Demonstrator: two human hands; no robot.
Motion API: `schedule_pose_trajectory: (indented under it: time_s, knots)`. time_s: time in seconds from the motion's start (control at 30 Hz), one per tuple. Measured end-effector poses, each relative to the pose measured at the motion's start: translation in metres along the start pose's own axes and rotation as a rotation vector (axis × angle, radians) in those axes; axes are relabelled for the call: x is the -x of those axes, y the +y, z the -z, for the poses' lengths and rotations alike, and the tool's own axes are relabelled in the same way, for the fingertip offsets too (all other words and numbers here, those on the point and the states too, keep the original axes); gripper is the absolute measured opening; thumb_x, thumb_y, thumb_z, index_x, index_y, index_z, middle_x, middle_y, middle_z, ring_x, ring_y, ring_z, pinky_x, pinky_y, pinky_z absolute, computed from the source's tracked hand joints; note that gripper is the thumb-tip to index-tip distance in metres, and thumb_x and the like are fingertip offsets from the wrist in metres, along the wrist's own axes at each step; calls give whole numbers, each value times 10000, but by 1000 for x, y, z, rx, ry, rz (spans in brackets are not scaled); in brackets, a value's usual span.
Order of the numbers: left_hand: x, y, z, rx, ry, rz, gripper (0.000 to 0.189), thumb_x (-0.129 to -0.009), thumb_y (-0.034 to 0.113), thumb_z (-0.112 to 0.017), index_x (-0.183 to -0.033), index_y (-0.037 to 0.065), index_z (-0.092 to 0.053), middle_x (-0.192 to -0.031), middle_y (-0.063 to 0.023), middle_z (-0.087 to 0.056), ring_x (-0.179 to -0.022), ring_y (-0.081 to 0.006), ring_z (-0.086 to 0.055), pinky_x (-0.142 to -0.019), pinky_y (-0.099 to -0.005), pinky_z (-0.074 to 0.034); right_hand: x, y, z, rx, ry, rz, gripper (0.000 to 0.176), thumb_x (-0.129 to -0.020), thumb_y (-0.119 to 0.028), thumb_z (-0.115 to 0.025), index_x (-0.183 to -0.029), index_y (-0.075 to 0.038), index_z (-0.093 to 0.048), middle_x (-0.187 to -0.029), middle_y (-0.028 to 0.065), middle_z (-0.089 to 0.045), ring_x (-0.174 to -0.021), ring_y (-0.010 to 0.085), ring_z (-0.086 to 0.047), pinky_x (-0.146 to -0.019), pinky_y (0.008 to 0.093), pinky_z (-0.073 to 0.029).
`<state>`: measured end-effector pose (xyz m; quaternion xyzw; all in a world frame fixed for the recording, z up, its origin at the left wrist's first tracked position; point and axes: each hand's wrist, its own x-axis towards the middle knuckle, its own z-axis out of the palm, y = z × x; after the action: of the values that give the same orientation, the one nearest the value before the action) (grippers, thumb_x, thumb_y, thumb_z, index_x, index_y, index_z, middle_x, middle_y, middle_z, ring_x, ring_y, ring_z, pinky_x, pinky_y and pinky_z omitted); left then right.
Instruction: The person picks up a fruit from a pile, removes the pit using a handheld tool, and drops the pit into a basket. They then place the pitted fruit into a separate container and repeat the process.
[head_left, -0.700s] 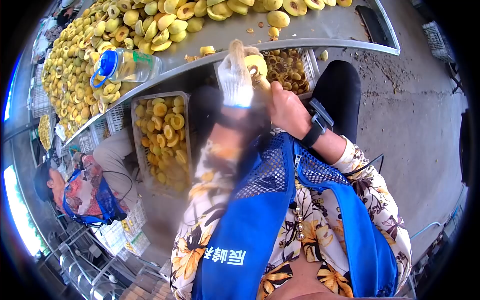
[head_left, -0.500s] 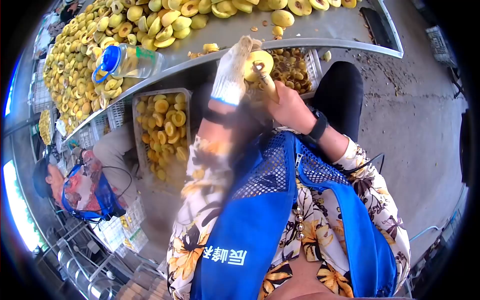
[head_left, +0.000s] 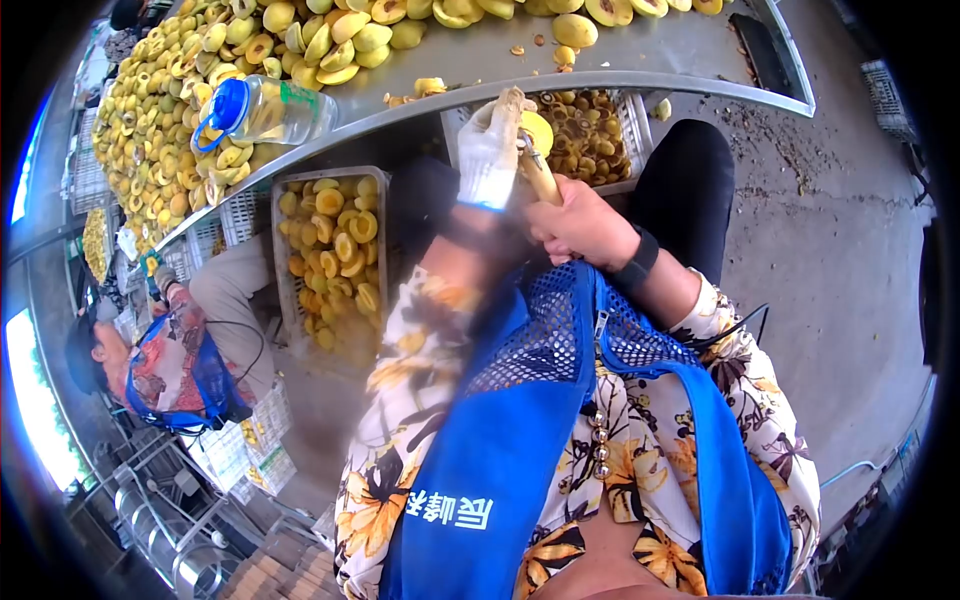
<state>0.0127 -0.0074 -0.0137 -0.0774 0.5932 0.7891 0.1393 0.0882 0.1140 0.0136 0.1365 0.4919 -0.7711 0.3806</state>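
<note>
And now, upper centre, the yellow fruit half (head_left: 541,131) has swung partly out of sight in the gloved left hand's (head_left: 488,160) grasp, the right hand (head_left: 592,228) clenching the tan-handled tool (head_left: 541,182) at it, work seemingly unfinished.

The pale, slim tool handle (head_left: 543,185) looked like smooth wood, and the white fabric glove (head_left: 487,168) looked matt and knitted. The long grey metal tabletop (head_left: 470,62) was smooth with a dull sheen; the clear, blue-capped plastic bottle (head_left: 283,110) was glossy. The blue vest (head_left: 475,460) combined smooth cloth with open mesh, and the grey concrete floor (head_left: 800,260) looked matt.
</note>
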Motion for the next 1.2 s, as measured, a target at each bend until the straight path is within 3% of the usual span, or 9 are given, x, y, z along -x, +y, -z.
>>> schedule_pose_trajectory:
  time_s: [0.07,0.1,0.3,0.5,0.6,0.73,0.83,1.07,1.2]
  knots:
    - [7,20,-2,-15,-76,97,397,-873,410,-560,-903,17,-610,-763,-58,-604,-590,-145,-577,-486,-256,-470,0,-3,7,52,13,-26,106,-838,-85,-510,-913,-73,-435,-598,-3,-452,-404,36,-379,-366,201,-345]
    - [5,22,5,36,-171,167,473,-897,462,-492,-980,9,-604,-855,-66,-609,-738,-124,-582,-657,-239,-469,0,-8,9,133,8,-26,98,-840,-96,-508,-922,-80,-456,-591,-4,-464,-408,47,-403,-372,212,-358]
    - [-2,23,7,-47,-119,177,401,-877,384,-562,-939,-7,-625,-803,-66,-618,-689,-130,-587,-608,-242,-470,-11,-1,9,659,145,500,87,-828,-121,-505,-865,-48,-477,-574,14,-492,-402,77,-448,-362,224,-373]
    - [-3,-8,4,167,-48,106,278,-867,265,-603,-906,-9,-637,-775,-58,-636,-633,-89,-584,-514,-179,-436,-4,1,-1,169,89,42,95,-815,-100,-484,-876,-40,-444,-593,24,-478,-396,80,-411,-358,227,-372]
    - [-7,-15,9,-110,-32,-79,448,-859,392,-589,-914,-53,-602,-791,-126,-619,-633,-191,-609,-534,-312,-503,-1,2,-3,-12,82,-28,85,-835,-80,-479,-912,-59,-450,-589,2,-439,-366,64,-340,-334,221,-327]
    - [2,25,3,156,-57,261,958,-732,813,-255,-1110,-28,-516,-973,-164,-611,-832,-271,-614,-747,-367,-516,1,-5,19,-364,-232,-64,104,-877,-52,-467,-974,-87,-470,-566,-28,-372,-358,42,-269,-319,212,-257]
    - [16,47,4,266,-255,245,1012,-727,824,-169,-1208,-16,-464,-1180,-132,-532,-1091,-265,-502,-914,-397,-426,-2,1,40,-485,-439,4,159,-893,-57,-463,-1050,-84,-468,-555,-28,-361,-352,33,-258,-312,199,-223]
    - [33,52,-7,-22,-222,77,866,-854,691,-147,-1247,-14,-459,-1149,-122,-541,-1023,-187,-517,-912,-299,-406,-9,15,58,-403,-520,73,174,-885,-63,-474,-1058,-79,-467,-550,-22,-355,-355,34,-263,-314,198,-227]
    - [29,32,-6,-199,-124,-234,421,-926,353,-497,-1118,-17,-554,-939,-56,-614,-808,-100,-555,-711,-234,-461,0,-4,27,-273,-307,7,169,-869,-44,-486,-1033,-78,-464,-568,-17,-381,-362,37,-287,-318,194,-241]
